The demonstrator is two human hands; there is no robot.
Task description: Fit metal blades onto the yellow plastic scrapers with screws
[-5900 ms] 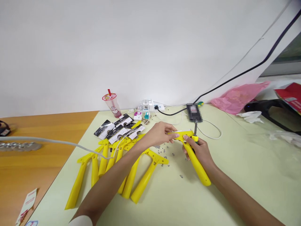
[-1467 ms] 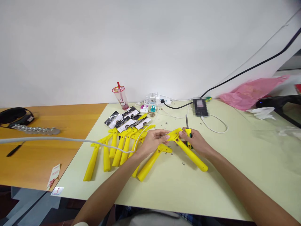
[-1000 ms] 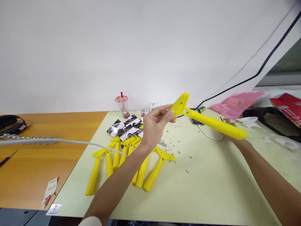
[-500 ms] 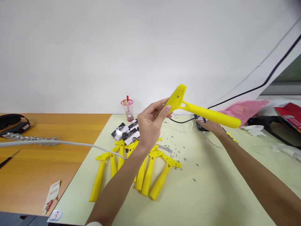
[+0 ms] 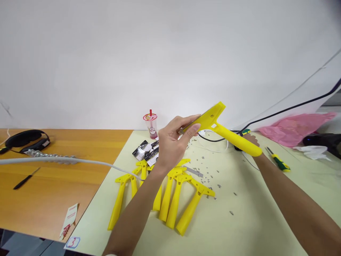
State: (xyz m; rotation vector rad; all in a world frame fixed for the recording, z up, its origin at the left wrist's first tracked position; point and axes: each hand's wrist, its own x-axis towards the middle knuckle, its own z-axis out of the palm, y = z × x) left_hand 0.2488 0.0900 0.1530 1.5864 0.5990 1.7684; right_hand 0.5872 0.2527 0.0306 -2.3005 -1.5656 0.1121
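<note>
A yellow scraper (image 5: 231, 138) is pinched at the end of its head between the thumb and fingers of my left hand (image 5: 176, 140). Its handle points right and slightly down. Behind that handle is my right hand (image 5: 252, 139), partly covered by it. The fingers look curled around a screwdriver whose green and yellow handle (image 5: 246, 131) shows at their top; its shaft is hidden. Below this hand lies a dark flat device (image 5: 236, 148), mostly covered. Several more yellow scrapers (image 5: 173, 199) lie on the pale table under and beside my left forearm.
Small metal screws (image 5: 219, 186) and a grey blade (image 5: 194, 171) lie mid-table. Black-and-white packs (image 5: 141, 150) sit near a drink cup (image 5: 151, 124). Another screwdriver (image 5: 279, 161) and a pink bag (image 5: 295, 128) are at right. A white cable (image 5: 80, 161) crosses the left foreground.
My right hand has drawn back from the dark device, and a green and yellow handle now shows at its fingers. The scraper in my left hand has tilted further downward along its handle. The view has shifted right.
</note>
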